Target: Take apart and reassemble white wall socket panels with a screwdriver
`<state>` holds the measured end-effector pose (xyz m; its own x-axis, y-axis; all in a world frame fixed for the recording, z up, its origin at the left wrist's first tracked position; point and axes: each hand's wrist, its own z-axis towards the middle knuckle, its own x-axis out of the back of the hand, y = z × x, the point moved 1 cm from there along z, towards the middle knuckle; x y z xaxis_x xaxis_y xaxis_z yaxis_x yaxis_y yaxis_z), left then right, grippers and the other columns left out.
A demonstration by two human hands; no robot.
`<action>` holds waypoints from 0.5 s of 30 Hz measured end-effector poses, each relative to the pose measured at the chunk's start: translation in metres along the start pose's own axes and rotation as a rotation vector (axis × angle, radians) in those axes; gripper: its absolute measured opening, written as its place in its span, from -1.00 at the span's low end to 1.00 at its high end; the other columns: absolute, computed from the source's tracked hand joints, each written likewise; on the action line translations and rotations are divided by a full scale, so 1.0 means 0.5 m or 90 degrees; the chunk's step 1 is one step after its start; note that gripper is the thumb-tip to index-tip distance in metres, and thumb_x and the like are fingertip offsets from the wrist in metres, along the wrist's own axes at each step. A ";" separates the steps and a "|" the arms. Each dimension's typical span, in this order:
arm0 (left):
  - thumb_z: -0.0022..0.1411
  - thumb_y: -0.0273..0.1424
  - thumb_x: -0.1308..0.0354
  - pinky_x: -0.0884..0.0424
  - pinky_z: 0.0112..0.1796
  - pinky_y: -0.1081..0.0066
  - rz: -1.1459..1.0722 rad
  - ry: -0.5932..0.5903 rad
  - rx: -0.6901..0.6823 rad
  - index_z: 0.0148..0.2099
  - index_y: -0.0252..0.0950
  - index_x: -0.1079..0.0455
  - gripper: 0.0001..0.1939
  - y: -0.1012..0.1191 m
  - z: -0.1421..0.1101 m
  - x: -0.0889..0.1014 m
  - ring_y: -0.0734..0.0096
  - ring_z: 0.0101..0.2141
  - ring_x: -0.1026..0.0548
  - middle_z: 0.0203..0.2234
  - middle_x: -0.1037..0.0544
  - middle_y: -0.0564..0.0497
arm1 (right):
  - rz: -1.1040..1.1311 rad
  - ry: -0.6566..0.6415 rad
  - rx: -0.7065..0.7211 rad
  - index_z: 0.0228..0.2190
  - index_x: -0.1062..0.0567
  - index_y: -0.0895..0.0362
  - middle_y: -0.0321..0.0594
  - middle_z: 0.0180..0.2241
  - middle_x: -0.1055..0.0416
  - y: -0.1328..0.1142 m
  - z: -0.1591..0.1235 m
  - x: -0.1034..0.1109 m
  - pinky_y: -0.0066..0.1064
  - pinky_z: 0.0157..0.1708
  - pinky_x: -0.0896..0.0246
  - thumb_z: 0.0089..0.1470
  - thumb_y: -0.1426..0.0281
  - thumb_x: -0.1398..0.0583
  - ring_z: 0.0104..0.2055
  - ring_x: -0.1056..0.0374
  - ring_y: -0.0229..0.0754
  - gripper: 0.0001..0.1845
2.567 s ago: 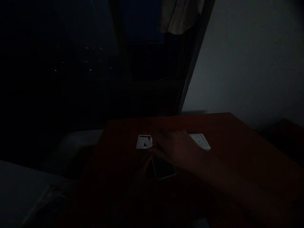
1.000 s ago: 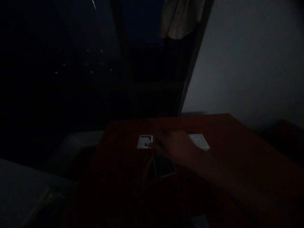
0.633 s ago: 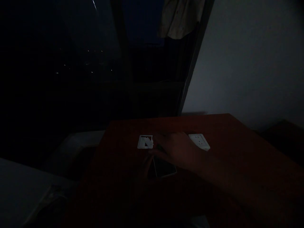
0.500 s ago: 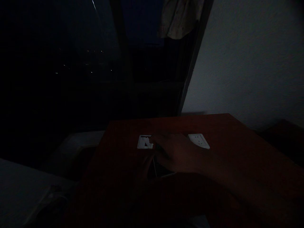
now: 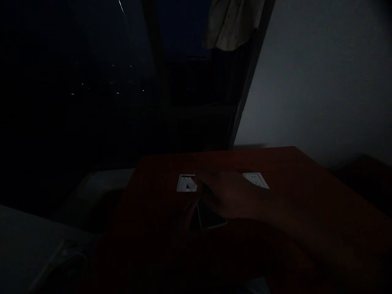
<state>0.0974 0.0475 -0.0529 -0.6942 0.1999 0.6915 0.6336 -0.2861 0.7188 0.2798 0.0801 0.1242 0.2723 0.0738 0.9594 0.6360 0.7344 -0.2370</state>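
Observation:
The light is very dim. My right hand [image 5: 228, 195] reaches over a reddish-brown tabletop [image 5: 159, 167], its fingers bent and close together. A small pale piece [image 5: 192, 183] shows at its fingertips, over a white square frame [image 5: 179, 183] with a dark opening. Beneath the hand lies a dark flat slab [image 5: 211, 216] with a thin light edge; I cannot make out what it is. My left hand [image 5: 187, 214] shows only faintly beside the slab's left edge, most of it lost in shadow. Past my right wrist is a white socket plate [image 5: 256, 178], partly covered.
A dark window [image 5: 116, 73] with distant lights fills the back left. A pale cloth [image 5: 234, 26] hangs by its right frame. On the right stands a light wall [image 5: 321, 77]. At the lower left is a pale surface [image 5: 21, 241].
My right hand and wrist have shifted slightly, covering more of the socket plate and uncovering more of the dark slab. The pale piece at the fingertips shows a different tilt.

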 end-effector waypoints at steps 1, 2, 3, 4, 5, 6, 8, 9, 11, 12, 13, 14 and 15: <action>0.32 -0.30 -0.08 -0.44 -0.11 0.17 0.000 0.001 0.000 0.07 -0.27 -0.32 -0.70 0.000 0.001 0.000 0.27 -0.10 -0.45 0.00 -0.41 -0.10 | -0.004 0.002 0.005 -0.10 -0.32 0.11 -0.18 -0.16 -0.42 -0.001 0.000 0.000 -0.40 -0.40 -0.13 0.13 0.41 -0.10 -0.24 -0.39 -0.18 -0.74; 0.32 -0.30 -0.08 -0.44 -0.11 0.16 0.000 0.001 -0.001 0.07 -0.27 -0.32 -0.70 -0.001 0.002 -0.001 0.26 -0.10 -0.45 0.01 -0.40 -0.10 | -0.022 0.004 -0.003 -0.08 -0.32 0.10 -0.17 -0.16 -0.42 -0.001 0.000 0.000 -0.39 -0.42 -0.13 0.17 0.38 -0.08 -0.26 -0.39 -0.17 -0.74; 0.32 -0.30 -0.08 -0.43 -0.10 0.15 0.001 0.002 -0.001 0.07 -0.28 -0.31 -0.69 -0.001 0.002 -0.002 0.26 -0.09 -0.45 0.01 -0.40 -0.10 | -0.047 0.005 -0.018 -0.08 -0.32 0.10 -0.16 -0.18 -0.43 -0.002 0.001 -0.001 -0.39 -0.45 -0.11 0.20 0.33 -0.06 -0.29 -0.39 -0.16 -0.75; 0.32 -0.30 -0.08 -0.43 -0.10 0.15 0.001 0.003 0.000 0.07 -0.27 -0.31 -0.69 -0.002 0.003 -0.003 0.26 -0.09 -0.44 0.01 -0.40 -0.10 | -0.072 0.004 -0.038 -0.08 -0.33 0.10 -0.15 -0.20 -0.44 -0.002 0.002 -0.002 -0.38 -0.48 -0.09 0.23 0.26 -0.05 -0.33 -0.39 -0.15 -0.73; 0.32 -0.30 -0.08 -0.42 -0.09 0.15 0.002 0.004 0.001 0.07 -0.27 -0.31 -0.69 -0.002 0.004 -0.004 0.25 -0.08 -0.44 0.02 -0.39 -0.10 | -0.091 0.004 -0.055 -0.08 -0.33 0.11 -0.14 -0.22 -0.45 -0.004 0.003 -0.002 -0.38 -0.51 -0.06 0.23 0.20 -0.05 -0.36 -0.39 -0.14 -0.69; 0.32 -0.30 -0.08 -0.42 -0.09 0.14 0.003 0.004 0.002 0.08 -0.27 -0.31 -0.69 -0.003 0.004 -0.004 0.25 -0.08 -0.44 0.02 -0.39 -0.10 | -0.098 0.002 -0.063 -0.08 -0.34 0.11 -0.13 -0.23 -0.45 -0.005 0.003 -0.003 -0.38 -0.52 -0.05 0.22 0.18 -0.05 -0.37 -0.39 -0.13 -0.67; 0.32 -0.30 -0.08 -0.42 -0.09 0.15 0.003 0.004 0.002 0.07 -0.27 -0.31 -0.69 -0.003 0.003 -0.004 0.25 -0.08 -0.44 0.02 -0.39 -0.10 | -0.074 0.002 -0.046 -0.06 -0.32 0.12 -0.11 -0.19 -0.44 -0.008 0.001 -0.003 -0.38 -0.52 -0.05 0.18 0.23 -0.10 -0.32 -0.39 -0.11 -0.67; 0.32 -0.30 -0.08 -0.43 -0.09 0.15 0.003 0.004 0.002 0.07 -0.27 -0.32 -0.70 -0.003 0.002 -0.004 0.25 -0.08 -0.44 0.02 -0.40 -0.10 | -0.052 0.004 -0.027 -0.04 -0.30 0.13 -0.10 -0.14 -0.42 -0.009 -0.001 -0.003 -0.38 -0.51 -0.06 0.15 0.29 -0.12 -0.27 -0.39 -0.11 -0.65; 0.33 -0.30 -0.08 -0.43 -0.10 0.16 0.002 0.003 0.001 0.07 -0.27 -0.32 -0.70 -0.003 0.000 -0.002 0.26 -0.09 -0.44 0.01 -0.40 -0.10 | -0.002 0.007 0.017 0.00 -0.27 0.14 -0.09 -0.07 -0.38 -0.009 -0.005 -0.003 -0.39 -0.46 -0.10 0.10 0.42 -0.12 -0.19 -0.37 -0.12 -0.60; 0.33 -0.30 -0.08 -0.43 -0.09 0.16 0.001 0.002 0.001 0.07 -0.26 -0.32 -0.70 -0.003 -0.001 -0.001 0.26 -0.09 -0.44 0.01 -0.40 -0.10 | 0.015 0.010 0.035 0.02 -0.26 0.14 -0.10 -0.04 -0.37 -0.008 -0.006 -0.003 -0.39 -0.43 -0.12 0.10 0.45 -0.11 -0.16 -0.36 -0.13 -0.59; 0.33 -0.30 -0.08 -0.43 -0.09 0.16 0.001 0.002 0.001 0.07 -0.26 -0.32 -0.70 -0.003 -0.002 -0.001 0.26 -0.09 -0.44 0.02 -0.40 -0.10 | 0.022 0.013 0.046 0.03 -0.27 0.14 -0.12 -0.04 -0.37 -0.007 -0.006 -0.003 -0.39 -0.41 -0.13 0.12 0.46 -0.10 -0.16 -0.36 -0.15 -0.59; 0.33 -0.30 -0.08 -0.43 -0.09 0.16 0.000 0.003 0.001 0.07 -0.26 -0.32 -0.70 -0.003 -0.002 -0.002 0.26 -0.08 -0.44 0.02 -0.40 -0.10 | 0.017 0.017 0.049 0.03 -0.28 0.13 -0.13 -0.05 -0.38 -0.006 -0.005 -0.004 -0.39 -0.39 -0.13 0.15 0.45 -0.09 -0.17 -0.36 -0.16 -0.61; 0.32 -0.30 -0.08 -0.43 -0.09 0.15 0.000 0.003 0.001 0.07 -0.27 -0.32 -0.69 -0.003 -0.002 -0.003 0.25 -0.08 -0.44 0.02 -0.40 -0.10 | 0.001 0.021 0.043 0.02 -0.30 0.11 -0.15 -0.07 -0.39 -0.004 -0.003 -0.005 -0.39 -0.39 -0.12 0.18 0.42 -0.08 -0.19 -0.36 -0.17 -0.65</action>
<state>0.0972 0.0469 -0.0554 -0.6956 0.1951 0.6914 0.6343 -0.2852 0.7186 0.2789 0.0773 0.1220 0.2974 0.0538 0.9532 0.5851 0.7787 -0.2265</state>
